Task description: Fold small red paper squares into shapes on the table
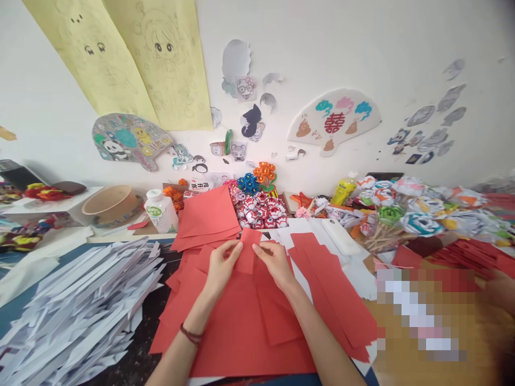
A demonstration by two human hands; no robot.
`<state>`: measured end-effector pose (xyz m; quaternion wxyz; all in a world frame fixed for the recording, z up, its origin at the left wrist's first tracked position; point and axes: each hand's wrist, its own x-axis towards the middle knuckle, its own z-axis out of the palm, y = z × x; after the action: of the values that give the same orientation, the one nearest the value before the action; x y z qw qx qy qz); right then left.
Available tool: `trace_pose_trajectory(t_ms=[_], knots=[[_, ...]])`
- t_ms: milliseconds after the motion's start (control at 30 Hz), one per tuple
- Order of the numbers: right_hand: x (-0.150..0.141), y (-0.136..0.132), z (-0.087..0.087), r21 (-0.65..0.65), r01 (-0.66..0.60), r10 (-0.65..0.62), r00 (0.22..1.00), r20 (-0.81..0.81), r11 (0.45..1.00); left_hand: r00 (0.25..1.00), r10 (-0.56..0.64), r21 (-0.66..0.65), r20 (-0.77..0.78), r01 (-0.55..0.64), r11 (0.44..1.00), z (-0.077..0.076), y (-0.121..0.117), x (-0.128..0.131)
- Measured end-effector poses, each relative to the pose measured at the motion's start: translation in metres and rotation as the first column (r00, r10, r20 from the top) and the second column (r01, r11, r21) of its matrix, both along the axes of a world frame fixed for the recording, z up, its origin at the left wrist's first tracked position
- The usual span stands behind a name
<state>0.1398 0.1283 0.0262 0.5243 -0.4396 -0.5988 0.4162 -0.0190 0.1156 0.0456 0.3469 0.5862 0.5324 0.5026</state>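
Note:
A small strip of red paper (248, 256) is held up between my two hands over a spread of larger red sheets (233, 327). My left hand (222, 262) pinches its left edge between thumb and fingers. On the opposite edge, my right hand (274, 261) grips it the same way. Long red paper strips (333, 289) lie to the right of my right forearm. Behind my left hand rests a stack of square red sheets (209, 214).
Folded white paper strips (80, 305) are heaped at the left. A white bottle (160, 211), red-and-white paper flowers (263, 211) and a yellow bottle (344, 188) stand along the wall. A white phone-like object (341, 236) lies at right. A blurred hand (501, 292) shows at the far right.

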Motion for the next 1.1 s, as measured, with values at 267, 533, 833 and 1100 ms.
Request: trace_pose_trajectory(t_ms=[267,533,833,1100], knots=[[0.003,0.002,-0.001,-0.055,0.008,-0.013,0.997,-0.080,0.998,0.959,-0.017,-0.087,0.284,0.044,0.995,-0.004,0.001,-0.002],[0.003,-0.001,0.004,-0.071,-0.039,0.031,0.994,-0.109,0.997,0.945,-0.003,-0.108,0.327,0.041,0.993,-0.004,-0.001,-0.003],[0.004,-0.002,0.007,-0.056,-0.048,0.043,0.995,-0.089,0.997,0.955,-0.004,-0.106,0.297,0.037,0.994,-0.002,-0.001,-0.004],[0.003,-0.008,0.010,-0.071,-0.141,0.139,0.990,-0.033,0.987,0.963,-0.006,-0.011,0.268,0.010,1.000,0.013,0.000,-0.004]])
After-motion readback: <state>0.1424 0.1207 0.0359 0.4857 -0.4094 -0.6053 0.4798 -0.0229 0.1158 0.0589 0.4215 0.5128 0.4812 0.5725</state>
